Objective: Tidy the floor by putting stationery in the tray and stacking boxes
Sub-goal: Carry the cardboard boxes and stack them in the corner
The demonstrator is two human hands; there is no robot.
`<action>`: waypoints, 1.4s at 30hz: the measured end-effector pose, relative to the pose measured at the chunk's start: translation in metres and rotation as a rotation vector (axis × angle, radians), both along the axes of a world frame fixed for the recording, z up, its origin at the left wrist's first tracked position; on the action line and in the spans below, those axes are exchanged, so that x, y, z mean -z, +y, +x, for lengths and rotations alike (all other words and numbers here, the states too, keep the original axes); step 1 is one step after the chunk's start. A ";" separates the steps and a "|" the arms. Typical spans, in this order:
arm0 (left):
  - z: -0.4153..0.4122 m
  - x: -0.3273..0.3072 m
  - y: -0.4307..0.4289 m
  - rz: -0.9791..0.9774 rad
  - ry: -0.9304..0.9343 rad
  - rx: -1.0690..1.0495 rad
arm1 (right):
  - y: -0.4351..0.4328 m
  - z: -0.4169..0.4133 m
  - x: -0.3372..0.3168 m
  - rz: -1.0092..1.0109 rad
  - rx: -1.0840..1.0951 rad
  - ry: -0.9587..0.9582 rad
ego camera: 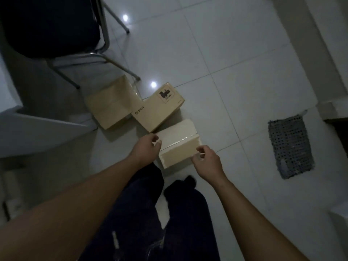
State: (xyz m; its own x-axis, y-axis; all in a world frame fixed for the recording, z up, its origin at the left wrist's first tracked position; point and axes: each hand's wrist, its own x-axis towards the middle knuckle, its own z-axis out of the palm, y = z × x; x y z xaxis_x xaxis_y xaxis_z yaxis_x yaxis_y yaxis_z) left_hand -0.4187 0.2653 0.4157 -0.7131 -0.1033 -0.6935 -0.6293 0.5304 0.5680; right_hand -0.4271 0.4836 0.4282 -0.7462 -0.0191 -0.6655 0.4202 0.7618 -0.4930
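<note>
- The left hand (148, 146) sits at the left edge of the nearest box (178, 143), its fingers curled in and pinching that edge near the top corner.
- The right hand (207, 161) is at the box's near right corner, its fingers curled narrowly round that corner.
- This pale cardboard box shows its top and its near side. Whether it rests on the floor (235, 63) or is raised a little cannot be told.
- A middle box (158, 108), brown with a "PICO" print and a black label, lies on the floor just behind the nearest box, and their corners meet or nearly meet.
- A far box (111, 104), plain brown, lies to the left of the middle box and close against it, just beside a foot of the chair (56, 27).
- None of the three boxes is stacked on another.
- The floor is glossy white tile with two bright spots of reflected light.
- The chair has a dark seat and thin metal legs.
- A grey mesh rectangle (291, 146) lies on the floor well to the right of the boxes. It is too dim to tell whether it is a tray.
- The person's dark trousers (169, 223) fill the lower middle, and a white unit (28, 129) is cut off at the left edge.
- The room is dim, and no stationery can be made out.
</note>
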 end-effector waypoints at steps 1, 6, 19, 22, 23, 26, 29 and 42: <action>-0.002 0.015 0.006 -0.001 -0.014 -0.050 | 0.007 -0.011 0.016 0.008 -0.027 -0.025; 0.003 0.088 0.022 -0.048 -0.113 -0.215 | 0.032 -0.051 0.091 0.043 -0.268 -0.053; 0.072 0.319 0.111 -0.068 -0.246 -0.649 | 0.072 -0.095 0.357 0.041 -0.474 -0.094; 0.079 0.364 0.118 -0.004 -0.220 -0.673 | 0.078 -0.098 0.408 0.087 -0.470 -0.074; 0.080 0.377 0.118 0.005 -0.210 -0.680 | 0.081 -0.099 0.420 0.088 -0.438 -0.079; 0.081 0.413 0.116 0.091 -0.295 -0.741 | 0.091 -0.098 0.454 0.079 -0.269 -0.149; 0.081 0.431 0.119 0.164 -0.426 -0.849 | 0.099 -0.095 0.471 0.095 -0.224 -0.204; 0.136 0.293 0.129 0.130 -0.255 -1.211 | 0.075 -0.088 0.336 -0.002 -0.384 -0.183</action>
State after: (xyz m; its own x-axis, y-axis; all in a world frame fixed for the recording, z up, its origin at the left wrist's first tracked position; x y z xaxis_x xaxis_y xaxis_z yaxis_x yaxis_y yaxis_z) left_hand -0.2828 0.3942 0.1229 -0.0502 -0.5207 -0.8523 -0.7741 -0.5189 0.3627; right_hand -0.5150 0.5581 0.0924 -0.5538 -0.2738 -0.7863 0.1870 0.8794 -0.4379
